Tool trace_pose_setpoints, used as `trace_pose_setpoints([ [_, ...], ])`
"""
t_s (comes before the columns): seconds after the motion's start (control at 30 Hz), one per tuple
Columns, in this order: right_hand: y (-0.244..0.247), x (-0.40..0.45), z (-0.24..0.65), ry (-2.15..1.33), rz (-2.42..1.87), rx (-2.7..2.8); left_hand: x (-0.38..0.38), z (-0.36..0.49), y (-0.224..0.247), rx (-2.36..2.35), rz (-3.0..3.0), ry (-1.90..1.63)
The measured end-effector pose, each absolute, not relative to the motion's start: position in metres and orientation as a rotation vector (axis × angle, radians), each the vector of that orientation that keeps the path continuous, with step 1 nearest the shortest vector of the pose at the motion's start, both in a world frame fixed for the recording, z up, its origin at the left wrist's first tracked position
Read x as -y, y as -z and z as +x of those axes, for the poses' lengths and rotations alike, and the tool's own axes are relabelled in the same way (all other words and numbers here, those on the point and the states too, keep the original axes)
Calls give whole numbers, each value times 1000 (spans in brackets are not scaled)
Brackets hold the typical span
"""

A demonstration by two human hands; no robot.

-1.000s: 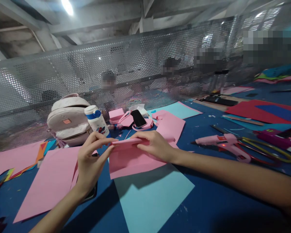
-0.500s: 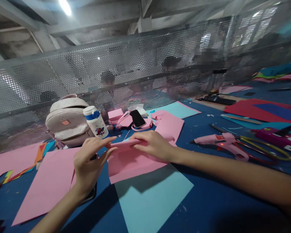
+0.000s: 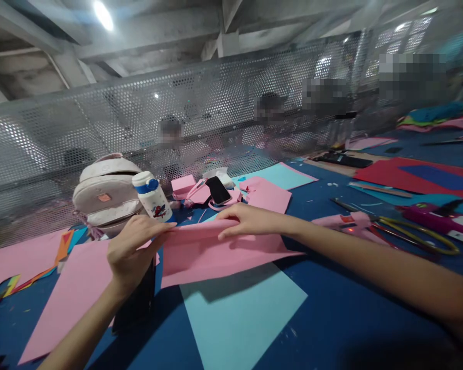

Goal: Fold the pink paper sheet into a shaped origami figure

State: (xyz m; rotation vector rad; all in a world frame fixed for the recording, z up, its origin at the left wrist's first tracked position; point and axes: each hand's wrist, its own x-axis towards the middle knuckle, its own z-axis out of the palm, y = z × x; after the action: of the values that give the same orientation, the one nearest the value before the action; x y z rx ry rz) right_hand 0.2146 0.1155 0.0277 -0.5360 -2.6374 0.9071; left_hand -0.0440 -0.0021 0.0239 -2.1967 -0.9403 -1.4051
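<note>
A sheet of pink paper [image 3: 216,257] is held up in front of me, its top edge bent over. My left hand [image 3: 133,252] pinches the sheet's left end between thumb and fingers. On the upper edge, right of the middle, my right hand [image 3: 247,221] has its thumb and fingers closed around the paper. Beneath it, a light blue sheet [image 3: 243,313] lies flat on the dark blue table. A black phone-like object [image 3: 137,300] is partly hidden behind my left wrist, beside another pink sheet [image 3: 77,288].
A pale backpack [image 3: 108,190] and a white bottle [image 3: 152,198] stand at the back left. A phone [image 3: 218,190] rests among pink pieces. To the right lie a pink glue gun [image 3: 345,221], yellow-handled scissors [image 3: 420,234] and red paper [image 3: 428,174]. Behind runs a perforated metal screen [image 3: 216,108].
My left hand has moved slightly left and down. The pink sheet has spread wider, its right corner now sticking out past my right wrist. My right forearm now covers part of the glue gun.
</note>
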Motion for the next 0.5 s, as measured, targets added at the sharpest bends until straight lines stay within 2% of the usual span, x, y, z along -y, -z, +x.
trace_pose_setpoints([
  [0.2,-31,-124,223,-861,-572,2700,-8,-61,-26,964,-2255,1285],
  [0.5,-26,-87,219,-304,-810,2787,1,-21,-12,1065,-2261,805],
])
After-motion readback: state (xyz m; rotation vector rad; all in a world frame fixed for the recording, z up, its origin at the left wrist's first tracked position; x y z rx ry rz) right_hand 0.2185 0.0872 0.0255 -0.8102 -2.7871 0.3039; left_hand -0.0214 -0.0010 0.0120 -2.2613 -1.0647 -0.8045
